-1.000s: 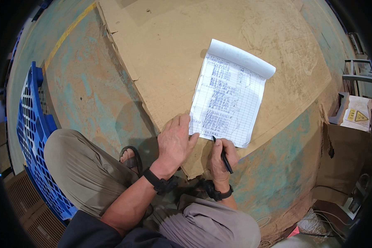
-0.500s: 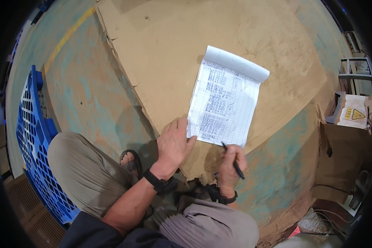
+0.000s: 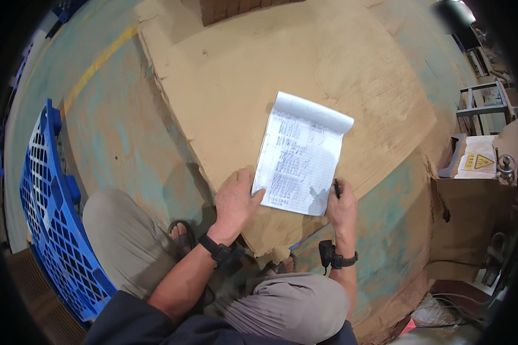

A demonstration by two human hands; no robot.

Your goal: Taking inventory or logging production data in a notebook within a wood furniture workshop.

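Observation:
A white lined notepad (image 3: 301, 156), its top sheets folded back and its page full of handwriting, lies on a large sheet of brown cardboard (image 3: 253, 80) spread over the floor. My left hand (image 3: 234, 201) rests flat on the cardboard, its fingertips pressing the pad's lower left corner. My right hand (image 3: 342, 205) sits at the pad's lower right corner and grips a black pen (image 3: 336, 187) pointing upward. I am squatting, with both knees and sandalled feet at the bottom of the view.
A blue plastic pallet (image 3: 52, 213) stands on edge at my left. A yellow line (image 3: 98, 64) crosses the teal floor. At the right stand a brown cardboard box (image 3: 472, 224), a white sheet with a yellow warning triangle (image 3: 477, 162) and a metal frame (image 3: 483, 100).
My right hand with the pen has moved off the written page to the pad's lower right corner. The left hand has kept its place at the lower left corner.

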